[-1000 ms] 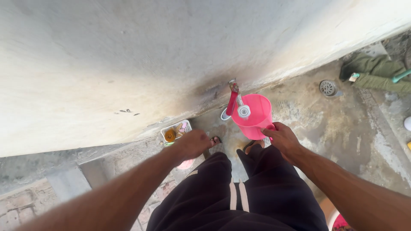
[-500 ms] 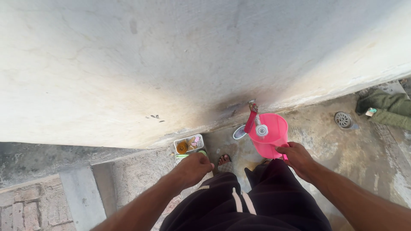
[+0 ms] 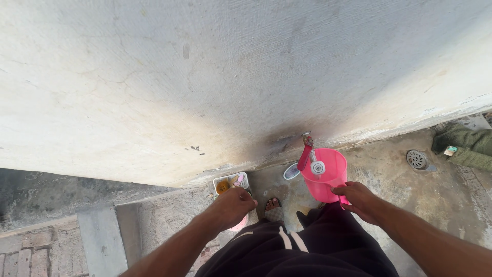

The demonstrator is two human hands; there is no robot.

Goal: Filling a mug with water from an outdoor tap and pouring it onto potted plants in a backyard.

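Water could not be made out at the red-handled tap point(image 3: 306, 152) above the pink bucket point(image 3: 326, 174), though the right hand point(image 3: 359, 199) gripped the bucket's near rim, fingers curled over its handle. Compared with a moment earlier, the view had tipped up toward the grey wall point(image 3: 205, 77), and both hands sat lower in it; the bucket stayed under the spout. Left hand point(image 3: 233, 205) hung loosely closed, empty as far as visible, just short of a small tray point(image 3: 230, 181) whose contents were unclear
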